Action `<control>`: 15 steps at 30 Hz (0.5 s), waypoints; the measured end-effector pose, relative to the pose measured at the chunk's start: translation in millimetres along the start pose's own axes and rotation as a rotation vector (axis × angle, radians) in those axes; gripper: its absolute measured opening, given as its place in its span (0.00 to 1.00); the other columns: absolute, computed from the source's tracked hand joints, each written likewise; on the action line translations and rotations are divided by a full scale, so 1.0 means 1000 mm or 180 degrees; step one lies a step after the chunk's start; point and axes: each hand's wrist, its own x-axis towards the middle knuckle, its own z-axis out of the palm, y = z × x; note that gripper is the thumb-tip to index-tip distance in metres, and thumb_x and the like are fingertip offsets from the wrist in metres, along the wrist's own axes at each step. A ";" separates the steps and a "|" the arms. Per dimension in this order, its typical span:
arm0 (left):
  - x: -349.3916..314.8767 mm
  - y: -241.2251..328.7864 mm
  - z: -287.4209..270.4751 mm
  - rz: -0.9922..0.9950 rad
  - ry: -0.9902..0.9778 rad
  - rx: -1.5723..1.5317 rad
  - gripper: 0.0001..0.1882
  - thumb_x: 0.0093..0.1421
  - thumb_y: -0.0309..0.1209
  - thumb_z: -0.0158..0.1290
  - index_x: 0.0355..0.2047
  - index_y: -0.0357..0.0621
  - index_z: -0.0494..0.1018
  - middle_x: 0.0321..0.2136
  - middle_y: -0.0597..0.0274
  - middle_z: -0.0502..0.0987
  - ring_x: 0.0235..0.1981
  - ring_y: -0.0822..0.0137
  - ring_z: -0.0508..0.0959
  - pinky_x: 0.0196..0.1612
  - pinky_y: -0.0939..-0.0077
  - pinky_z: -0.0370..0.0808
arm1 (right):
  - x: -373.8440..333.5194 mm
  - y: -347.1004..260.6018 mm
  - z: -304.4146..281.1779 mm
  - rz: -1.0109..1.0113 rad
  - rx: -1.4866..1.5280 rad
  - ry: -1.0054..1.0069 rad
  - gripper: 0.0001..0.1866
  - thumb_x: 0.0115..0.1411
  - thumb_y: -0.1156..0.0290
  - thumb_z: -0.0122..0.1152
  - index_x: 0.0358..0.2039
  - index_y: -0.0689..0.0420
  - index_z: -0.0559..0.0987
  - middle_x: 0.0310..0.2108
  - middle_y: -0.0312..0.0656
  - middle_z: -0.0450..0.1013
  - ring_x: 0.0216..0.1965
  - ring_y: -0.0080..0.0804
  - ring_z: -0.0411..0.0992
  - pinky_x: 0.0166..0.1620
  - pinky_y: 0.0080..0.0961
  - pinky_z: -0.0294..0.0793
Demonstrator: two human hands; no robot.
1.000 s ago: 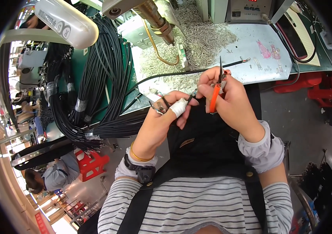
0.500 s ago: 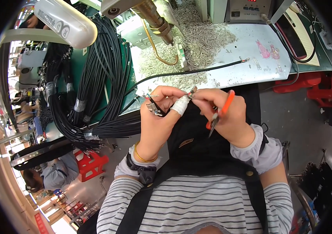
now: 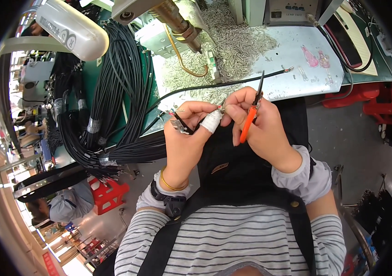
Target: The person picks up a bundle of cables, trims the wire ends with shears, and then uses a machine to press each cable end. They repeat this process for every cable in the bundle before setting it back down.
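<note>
My left hand (image 3: 187, 138) pinches the stripped end of a black cable (image 3: 214, 85) between thumb and a white-taped forefinger. Thin coloured wires stick out near the fingertips. My right hand (image 3: 256, 124) holds small pliers with orange handles (image 3: 249, 123), the dark jaws pointing up, and its fingertips meet the left hand's at the cable end. The cable runs up and right across the pale bench to a bare tip. Both hands hover over my black apron, just in front of the bench edge.
A thick bundle of black cables (image 3: 108, 106) lies on the green bench at left. A pile of small metal terminals (image 3: 232, 41) covers the bench behind a press with a brass nozzle (image 3: 177, 23). Red stools (image 3: 108, 193) stand on the floor; another person (image 3: 65, 207) crouches lower left.
The pliers went from pointing up, down to a low tilt, and now point up again. My hands stay joined at the cable end and have shifted slightly.
</note>
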 end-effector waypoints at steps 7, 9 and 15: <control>0.000 -0.002 -0.002 0.0063 0.0076 -0.0131 0.08 0.51 0.17 0.51 0.32 0.32 0.68 0.30 0.61 0.73 0.31 0.76 0.73 0.36 0.86 0.69 | -0.009 0.006 -0.009 -0.0650 -0.2749 -0.0055 0.15 0.49 0.65 0.61 0.18 0.61 0.68 0.11 0.35 0.65 0.14 0.19 0.64 0.16 0.19 0.58; 0.000 0.000 -0.003 0.0039 0.0006 -0.0187 0.08 0.50 0.16 0.51 0.33 0.32 0.68 0.30 0.61 0.73 0.33 0.76 0.73 0.37 0.85 0.69 | -0.010 0.007 -0.008 -0.0571 -0.3105 -0.0080 0.16 0.49 0.64 0.62 0.17 0.61 0.67 0.11 0.35 0.65 0.13 0.20 0.63 0.16 0.20 0.58; 0.021 0.004 -0.006 -0.0259 -0.0012 0.0012 0.07 0.50 0.18 0.51 0.32 0.34 0.69 0.25 0.65 0.72 0.24 0.80 0.71 0.26 0.89 0.67 | -0.005 0.015 -0.010 0.0025 -0.1940 -0.0110 0.12 0.53 0.68 0.57 0.19 0.61 0.68 0.11 0.34 0.64 0.11 0.19 0.62 0.15 0.20 0.57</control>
